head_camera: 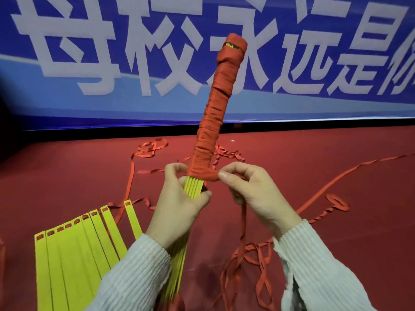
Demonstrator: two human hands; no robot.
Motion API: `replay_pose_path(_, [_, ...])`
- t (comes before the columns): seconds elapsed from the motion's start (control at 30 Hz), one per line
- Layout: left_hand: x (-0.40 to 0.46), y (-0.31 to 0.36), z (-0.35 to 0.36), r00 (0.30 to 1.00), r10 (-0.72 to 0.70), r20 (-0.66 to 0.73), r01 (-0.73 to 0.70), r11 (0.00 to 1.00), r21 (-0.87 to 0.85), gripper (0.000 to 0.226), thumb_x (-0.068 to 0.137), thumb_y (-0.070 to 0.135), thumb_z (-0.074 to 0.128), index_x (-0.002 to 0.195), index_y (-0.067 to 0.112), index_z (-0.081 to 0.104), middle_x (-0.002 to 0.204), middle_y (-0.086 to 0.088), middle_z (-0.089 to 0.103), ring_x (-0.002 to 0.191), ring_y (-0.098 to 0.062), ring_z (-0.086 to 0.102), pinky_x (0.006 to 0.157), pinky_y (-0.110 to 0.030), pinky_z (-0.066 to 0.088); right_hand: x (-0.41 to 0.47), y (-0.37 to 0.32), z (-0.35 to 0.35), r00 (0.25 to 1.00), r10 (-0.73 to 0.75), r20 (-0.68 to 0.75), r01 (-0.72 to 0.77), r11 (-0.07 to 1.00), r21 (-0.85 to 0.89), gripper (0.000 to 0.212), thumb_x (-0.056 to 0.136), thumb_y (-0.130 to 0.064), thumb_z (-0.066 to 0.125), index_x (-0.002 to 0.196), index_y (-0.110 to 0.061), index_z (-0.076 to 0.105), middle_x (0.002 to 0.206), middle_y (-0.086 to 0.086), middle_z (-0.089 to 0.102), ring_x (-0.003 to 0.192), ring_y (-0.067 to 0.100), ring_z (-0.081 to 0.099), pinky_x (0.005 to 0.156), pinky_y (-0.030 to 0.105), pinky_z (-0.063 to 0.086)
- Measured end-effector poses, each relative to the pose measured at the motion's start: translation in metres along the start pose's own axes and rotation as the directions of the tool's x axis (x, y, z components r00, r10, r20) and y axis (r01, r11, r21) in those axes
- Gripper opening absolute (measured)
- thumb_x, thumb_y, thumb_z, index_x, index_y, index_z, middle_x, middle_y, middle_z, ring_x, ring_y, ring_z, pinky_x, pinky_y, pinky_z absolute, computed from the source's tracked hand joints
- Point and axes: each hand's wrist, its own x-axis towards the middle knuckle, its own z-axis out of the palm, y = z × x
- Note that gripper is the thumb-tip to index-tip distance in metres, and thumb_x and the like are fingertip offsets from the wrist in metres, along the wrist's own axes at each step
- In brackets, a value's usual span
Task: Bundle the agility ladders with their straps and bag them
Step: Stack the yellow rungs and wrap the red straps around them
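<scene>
A second set of yellow rungs [74,250] lies fanned on the red floor [67,176] at the left. The left hand [179,198] grasps the upright rung bundle [215,108] just below its orange strap wrapping. The right hand [251,194] pinches the strap [211,176] at the wrap's lowest turn. Loose strap trails right, possibly tangled. A blue banner [89,52] spans the back wall

A blue banner [89,63] with large white Chinese characters [161,48] fills the upper half of the frame. Below it, a red floor [336,180] spreads across the lower half, a dark strip [292,124] between them.
</scene>
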Motion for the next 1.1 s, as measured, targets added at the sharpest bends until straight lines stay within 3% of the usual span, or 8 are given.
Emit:
replay_pose_path(0.2, [-0.008,0.014,0.003,0.989,0.021,0.144,0.025,0.950,-0.311,0.037,0.073,0.022,0.088,0.108,0.023,0.076,0.101,-0.010,0.078,0.086,-0.020,0.071,0.077,-0.039,0.058,0.005,0.001,-0.002,0.974,-0.144,-0.174,0.157,0.985,0.064,0.035,0.081,-0.019,0.084,0.063,-0.014,0.054,0.052,-0.012,0.044,0.048,0.002,0.035,0.050,0.013,0.031])
replay_pose_path(0.37, [-0.006,0.014,0.006,0.990,-0.065,0.123,0.120,0.845,-0.521,0.055,0.073,0.019,0.091,0.125,0.021,0.071,0.108,-0.011,0.078,0.082,-0.016,0.074,0.066,-0.029,0.060,0.004,0.003,-0.012,0.998,-0.055,0.009,0.049,0.954,0.296,0.008,0.081,-0.018,0.068,0.074,-0.019,0.064,0.056,0.001,0.030,0.043,0.007,0.026,0.044,0.019,0.022])
replay_pose_path(0.5, [-0.008,0.012,0.006,0.964,-0.072,0.256,0.212,0.790,-0.575,0.038,0.096,0.024,0.072,0.133,0.019,0.068,0.113,-0.016,0.076,0.089,-0.023,0.073,0.075,-0.037,0.062,0.000,0.002,-0.008,0.994,-0.106,-0.007,0.106,0.972,0.211,0.006,0.089,-0.014,0.060,0.090,-0.014,0.066,0.054,-0.007,0.041,0.047,0.008,0.032,0.047,0.022,0.025])
replay_pose_path(0.6, [-0.012,0.010,0.011,0.927,-0.049,0.371,0.232,0.854,-0.466,0.052,0.088,0.042,0.076,0.135,0.029,0.057,0.107,-0.004,0.074,0.091,-0.026,0.073,0.077,-0.046,0.062,-0.002,-0.005,-0.001,0.985,-0.175,-0.003,0.175,0.983,0.063,0.012,0.100,-0.002,0.061,0.094,-0.011,0.066,0.055,-0.017,0.054,0.050,0.000,0.044,0.050,0.013,0.035])
replay_pose_path(0.73, [-0.017,0.010,0.024,0.981,-0.040,0.190,0.117,0.904,-0.412,0.046,0.088,0.003,0.078,0.125,0.023,0.057,0.071,0.013,0.064,0.060,-0.008,0.059,0.056,-0.024,0.049,0.003,-0.007,0.005,0.987,-0.157,-0.027,0.157,0.987,0.018,0.019,0.100,0.003,0.057,0.095,-0.012,0.069,0.054,-0.016,0.054,0.049,-0.001,0.045,0.050,0.012,0.036])
replay_pose_path(0.83, [-0.012,0.003,0.018,0.990,-0.031,0.139,0.084,0.916,-0.391,0.044,0.089,0.006,0.078,0.125,0.028,0.062,0.074,0.008,0.063,0.065,-0.012,0.059,0.060,-0.026,0.049,0.003,-0.005,-0.001,0.991,-0.123,-0.051,0.125,0.991,0.054,0.024,0.101,-0.001,0.057,0.105,-0.016,0.075,0.067,-0.002,0.061,0.050,0.007,0.040,0.049,0.019,0.033])
replay_pose_path(0.97, [-0.009,0.007,0.011,0.988,0.052,0.143,-0.004,0.948,-0.318,0.050,0.089,0.003,0.078,0.129,0.025,0.059,0.076,0.001,0.057,0.066,-0.010,0.051,0.063,-0.021,0.046,0.000,-0.007,-0.011,1.000,0.006,0.024,-0.012,0.966,0.257,0.030,0.102,-0.001,0.051,0.125,-0.008,0.069,0.081,0.007,0.070,0.051,0.008,0.044,0.046,0.019,0.033])
replay_pose_path(1.1, [-0.005,0.005,0.008,0.986,0.118,0.121,-0.078,0.953,-0.291,0.048,0.088,0.005,0.081,0.125,0.025,0.058,0.070,0.007,0.051,0.063,-0.013,0.045,0.060,-0.023,0.043,-0.005,-0.012,-0.019,0.957,0.142,0.253,-0.262,0.798,0.543,0.047,0.093,-0.007,0.046,0.139,-0.005,0.058,0.064,0.006,0.061,0.033,0.004,0.035,0.038,0.019,0.014])
